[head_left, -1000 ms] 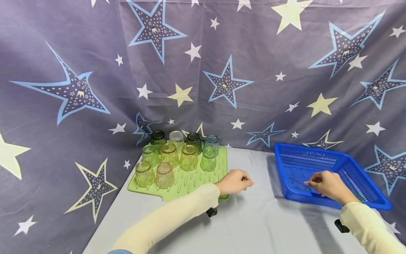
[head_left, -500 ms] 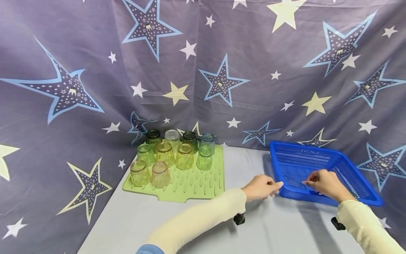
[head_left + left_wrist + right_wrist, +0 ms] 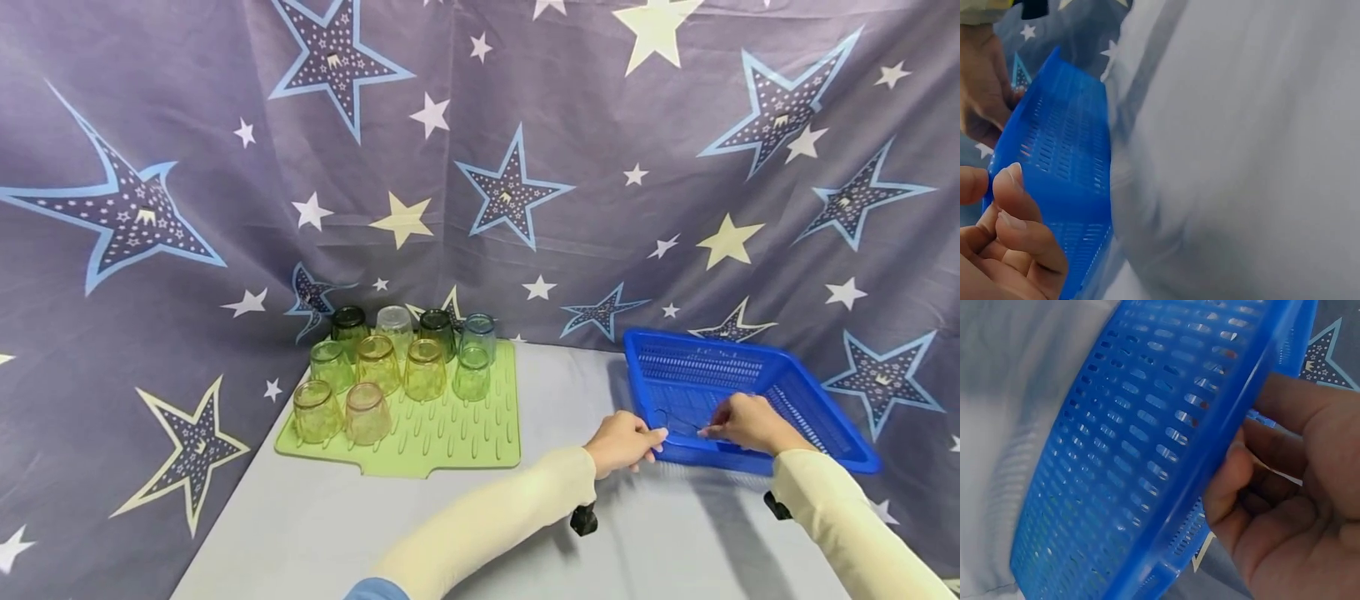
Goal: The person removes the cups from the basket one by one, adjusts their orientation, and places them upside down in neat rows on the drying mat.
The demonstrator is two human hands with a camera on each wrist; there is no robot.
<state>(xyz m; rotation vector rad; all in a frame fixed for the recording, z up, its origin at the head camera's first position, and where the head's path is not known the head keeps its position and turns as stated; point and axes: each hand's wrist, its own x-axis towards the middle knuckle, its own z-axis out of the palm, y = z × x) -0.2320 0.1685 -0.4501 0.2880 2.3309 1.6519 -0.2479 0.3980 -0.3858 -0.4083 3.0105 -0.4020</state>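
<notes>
My left hand (image 3: 624,442) grips the near left corner of a blue plastic basket (image 3: 708,343), thumb and fingers at its rim. In the left wrist view, the curled fingers (image 3: 1025,234) of that hand show against the basket's corner. Over the basket's near side, my right hand (image 3: 746,423) pinches a clear thing with a thin dark curved outline (image 3: 663,412); I cannot tell its kind. In the right wrist view, the bent fingers of the right hand (image 3: 1297,487) sit just past the basket's rim, and what they hold is hidden.
At left, a light green draining mat (image 3: 457,442) bears several coloured glass tumblers (image 3: 425,371), bottoms up, in rows. The mat's front right part is bare. A star-patterned curtain (image 3: 525,100) hangs behind the pale cloth-covered table (image 3: 555,383).
My left hand has moved right from beside the mat to the basket's near left corner and taken hold there. My right hand stays over the basket. The head view has shifted slightly right.
</notes>
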